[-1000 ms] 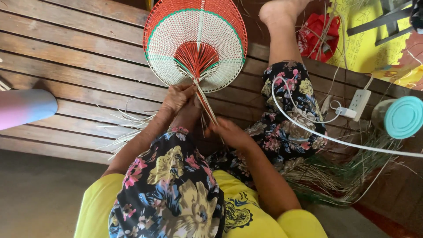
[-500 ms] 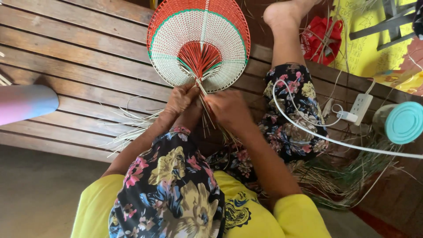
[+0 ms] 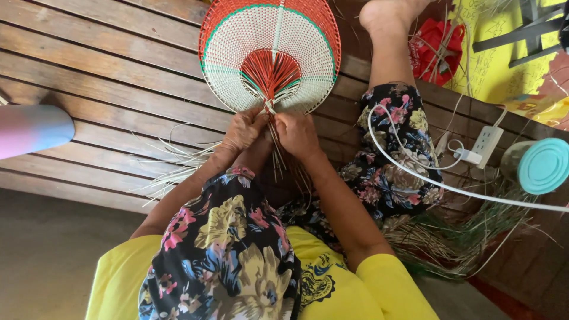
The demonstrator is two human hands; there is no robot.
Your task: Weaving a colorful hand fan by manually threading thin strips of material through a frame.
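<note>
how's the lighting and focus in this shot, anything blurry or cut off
Head view: soft, even daylight with no harsh glare; the woven fan and both hands, left hand and right hand, look sharp. The pink-blue object at the left edge looks soft and is cropped, the fan's top is cut off, and the wooden slats bend slightly from wide-angle distortion.

Soft, even daylight lit the scene brightly. Shadows were faint. The pink-blue object (image 3: 32, 129) at the left edge looked blurred.

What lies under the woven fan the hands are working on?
Brown wooden slats run beneath the woven fan. The left hand and right hand cover its base, so whatever lies under the stem is hidden.
</note>
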